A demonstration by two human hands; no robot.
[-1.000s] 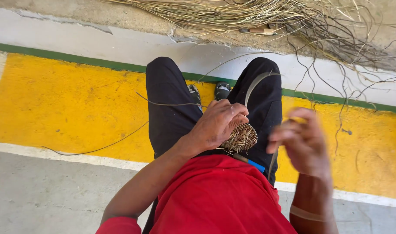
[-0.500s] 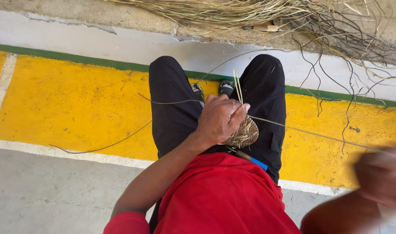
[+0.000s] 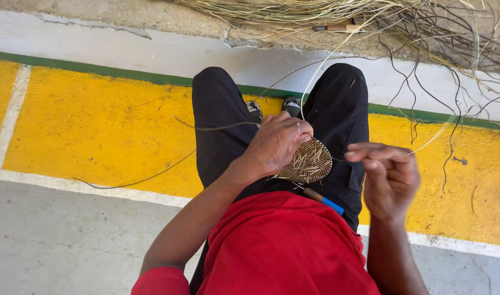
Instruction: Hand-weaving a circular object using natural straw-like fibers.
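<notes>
The left hand [image 3: 277, 143] grips the small round woven disc [image 3: 310, 162] on the person's lap, its fingers curled shut over the disc's upper edge. Just beside it, the right hand [image 3: 389, 177] pinches a thin straw strand [image 3: 425, 146] between closed fingertips.

Right hand [image 3: 389, 177] blurred — woven disc [image 3: 310, 161] half-hidden under left hand [image 3: 277, 143].

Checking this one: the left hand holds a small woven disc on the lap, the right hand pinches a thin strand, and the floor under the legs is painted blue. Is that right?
Not quite. The floor under the legs is painted yellow, not blue, as the head view shows. The rest stands: the left hand holds the small woven disc on the lap, and the right hand pinches a thin strand.
</notes>
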